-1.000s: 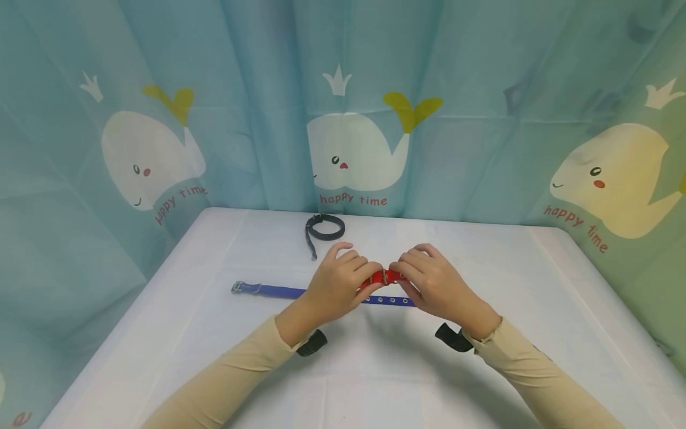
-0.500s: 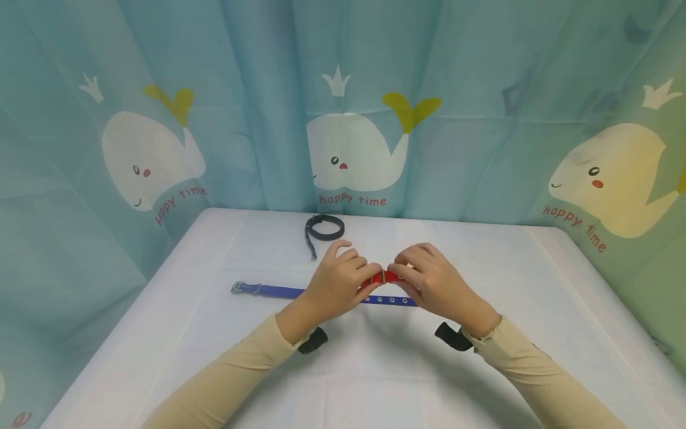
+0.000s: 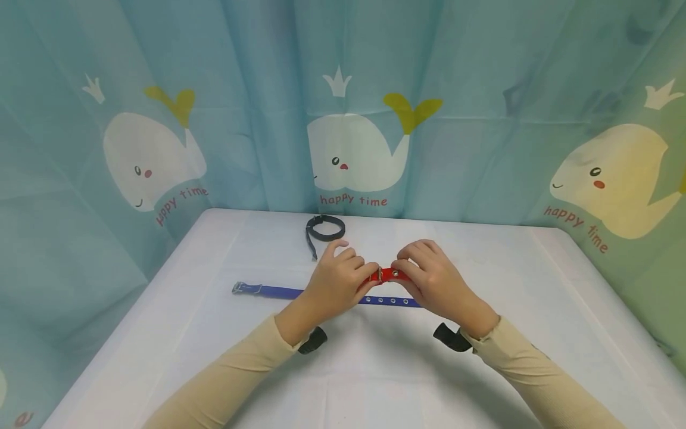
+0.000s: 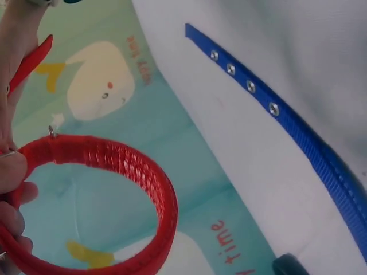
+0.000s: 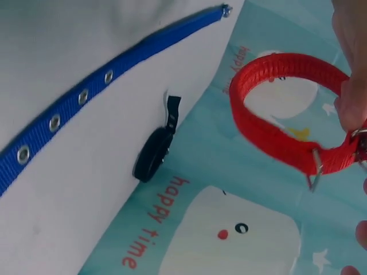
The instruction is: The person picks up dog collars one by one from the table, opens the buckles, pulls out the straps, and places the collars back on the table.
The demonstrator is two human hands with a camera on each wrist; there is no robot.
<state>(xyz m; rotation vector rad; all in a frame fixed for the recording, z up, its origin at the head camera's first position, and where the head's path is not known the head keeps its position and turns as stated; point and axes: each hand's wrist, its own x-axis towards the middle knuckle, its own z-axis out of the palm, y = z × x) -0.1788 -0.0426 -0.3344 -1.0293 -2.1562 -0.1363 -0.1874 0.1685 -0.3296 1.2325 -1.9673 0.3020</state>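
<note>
Red webbing makes up the collar (image 3: 388,274) in hand, raised above the white-covered table (image 3: 364,387) and bent into a loop, as both wrist views show. The left hand (image 3: 339,279) pinches it just beside the metal buckle (image 3: 380,274), thumb against fingers; the right hand (image 3: 434,280) pinches the strap on the other side, where an eyelet (image 3: 395,273) shows between buckle and fingertips. A wire ring (image 5: 318,166) hangs from the band near the buckle. The step in hand looks like work at the buckle, most likely drawing the strap's free end through it; whether the prong sits in a hole is too small to tell. If fastening is the aim, the next move calls for a steady left hold on the frame while the right hand slides the strap until a hole meets the prong, then a thumb to press the prong home and lay the end flat. Below the hands, the blue collar (image 3: 278,292) lies stretched out straight on the cloth, its eyelets towards the right, while the black collar (image 3: 328,238) rests coiled near the far edge, with its tail sticking out.
</note>
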